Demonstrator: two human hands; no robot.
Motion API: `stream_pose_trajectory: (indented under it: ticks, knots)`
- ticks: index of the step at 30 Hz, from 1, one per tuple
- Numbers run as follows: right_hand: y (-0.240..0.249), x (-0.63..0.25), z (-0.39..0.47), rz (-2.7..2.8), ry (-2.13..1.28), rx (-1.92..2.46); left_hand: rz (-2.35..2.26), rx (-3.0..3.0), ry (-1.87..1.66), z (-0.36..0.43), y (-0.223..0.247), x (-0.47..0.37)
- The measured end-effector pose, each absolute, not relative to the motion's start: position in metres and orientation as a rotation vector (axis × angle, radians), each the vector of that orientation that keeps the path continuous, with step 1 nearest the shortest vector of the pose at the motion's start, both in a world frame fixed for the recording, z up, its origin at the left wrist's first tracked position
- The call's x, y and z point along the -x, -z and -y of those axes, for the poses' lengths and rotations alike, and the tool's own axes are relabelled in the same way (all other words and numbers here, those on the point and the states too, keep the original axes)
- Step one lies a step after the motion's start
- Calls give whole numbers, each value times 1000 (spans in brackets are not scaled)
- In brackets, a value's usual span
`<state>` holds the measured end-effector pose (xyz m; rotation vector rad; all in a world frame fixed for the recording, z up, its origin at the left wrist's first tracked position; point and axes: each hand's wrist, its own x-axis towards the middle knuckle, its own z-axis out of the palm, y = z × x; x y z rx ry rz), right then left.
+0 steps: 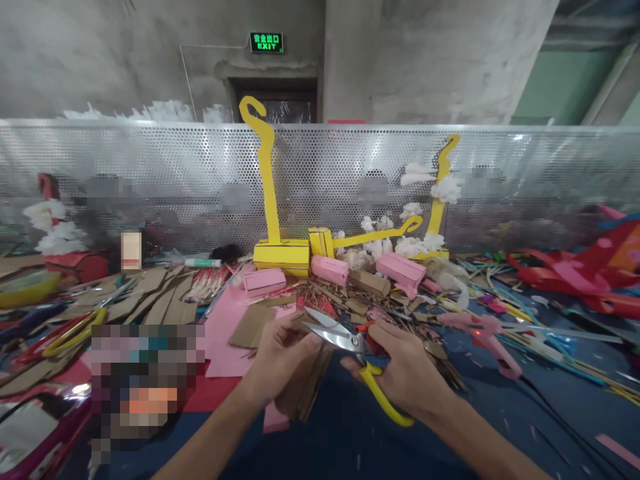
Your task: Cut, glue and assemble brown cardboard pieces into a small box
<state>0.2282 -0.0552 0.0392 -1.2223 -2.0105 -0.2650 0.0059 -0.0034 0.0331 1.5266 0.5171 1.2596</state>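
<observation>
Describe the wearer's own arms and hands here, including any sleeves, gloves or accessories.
The left forearm and right forearm are bare as far as the view shows, with no sleeve or cuff visible. The left hand and right hand are ungloved. I can make out no watch, bracelet or ring, though some fingers are partly hidden.

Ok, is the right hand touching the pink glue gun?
Apart. The head view shows brown scraps and blue surface between the right hand, which holds the scissors, and the pink glue gun.
</observation>
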Motion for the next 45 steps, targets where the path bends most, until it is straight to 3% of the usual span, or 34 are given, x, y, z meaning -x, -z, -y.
stream_pose_trajectory:
  ticks: [45]
  knots:
    - [-35,-223,54,2019,196,1234,-507,-1609,-1112,13,-39,-11]
